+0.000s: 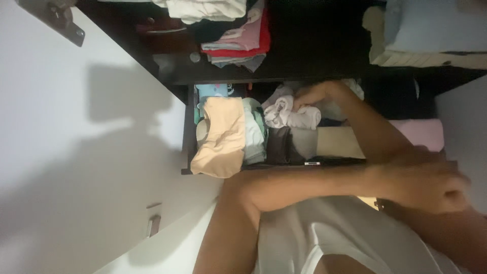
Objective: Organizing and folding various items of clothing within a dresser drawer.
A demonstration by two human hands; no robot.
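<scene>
Fingers [304,97] curled on pale rolled cloth [291,115] | open drawer [188,127] | other hand [431,185] blurred

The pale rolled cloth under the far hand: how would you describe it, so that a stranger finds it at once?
Look into the open dark drawer of folded clothes. Near its back, a hand rests on a pale pinkish-white rolled cloth. It alone is crumpled and rolled; the peach garment and others beside it lie folded flat.

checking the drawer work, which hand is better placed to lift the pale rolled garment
Right, probably. The right hand is already on the pale rolled garment inside the drawer; the left hand is crossed over outside it, blurred.
</scene>
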